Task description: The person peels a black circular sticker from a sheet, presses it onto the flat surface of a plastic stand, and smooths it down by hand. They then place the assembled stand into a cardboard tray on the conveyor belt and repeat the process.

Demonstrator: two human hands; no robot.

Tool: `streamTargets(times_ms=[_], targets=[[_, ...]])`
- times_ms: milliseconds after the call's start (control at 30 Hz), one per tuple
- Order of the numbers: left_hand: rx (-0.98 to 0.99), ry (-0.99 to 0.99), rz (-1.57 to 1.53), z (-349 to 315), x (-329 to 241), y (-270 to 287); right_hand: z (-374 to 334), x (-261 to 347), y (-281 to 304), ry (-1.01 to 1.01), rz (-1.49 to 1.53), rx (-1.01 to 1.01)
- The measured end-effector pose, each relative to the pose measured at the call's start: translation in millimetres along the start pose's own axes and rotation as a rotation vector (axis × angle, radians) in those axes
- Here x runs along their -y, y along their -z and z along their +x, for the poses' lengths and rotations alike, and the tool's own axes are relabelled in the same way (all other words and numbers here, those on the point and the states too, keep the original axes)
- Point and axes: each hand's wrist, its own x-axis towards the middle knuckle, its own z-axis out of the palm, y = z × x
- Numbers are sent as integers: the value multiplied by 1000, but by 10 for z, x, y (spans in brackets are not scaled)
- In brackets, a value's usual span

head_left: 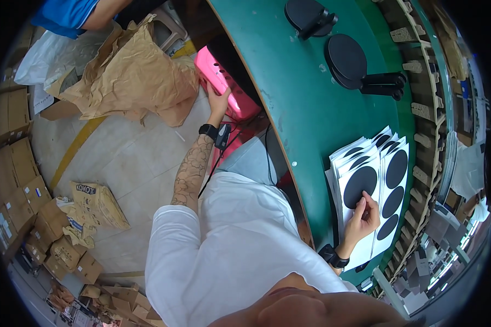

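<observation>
My left hand (217,102) reaches down beside the table and grips the edge of a bright pink plastic piece with round holes (223,76), perhaps a stool or crate; some fingers are hidden. On the table at the right, my right hand (363,217) pinches at the lower edge of a large round black sticker (360,187). That sticker is on the top white sheet (338,173) of a fanned stack. A neighbouring stack of white sheets (402,155) carries several black discs. Farther along the table lie round black paddle-shaped pieces with handles (348,57).
The green tabletop (289,103) has a wooden slatted rack (420,111) along its right side. A large brown paper sack (131,71) stands on the floor at the left, near another person's blue sleeve (65,16). Cardboard boxes (16,169) are piled at far left.
</observation>
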Motion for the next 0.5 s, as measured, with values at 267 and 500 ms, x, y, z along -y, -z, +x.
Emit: streamTargets(times_ms=[267,500], targets=[[118,-118,-94,475,102,-95,90,68,-74,-7,-21,-35],[294,-61,-80,527,14,-240,111,22,-61,-21,-49,5]])
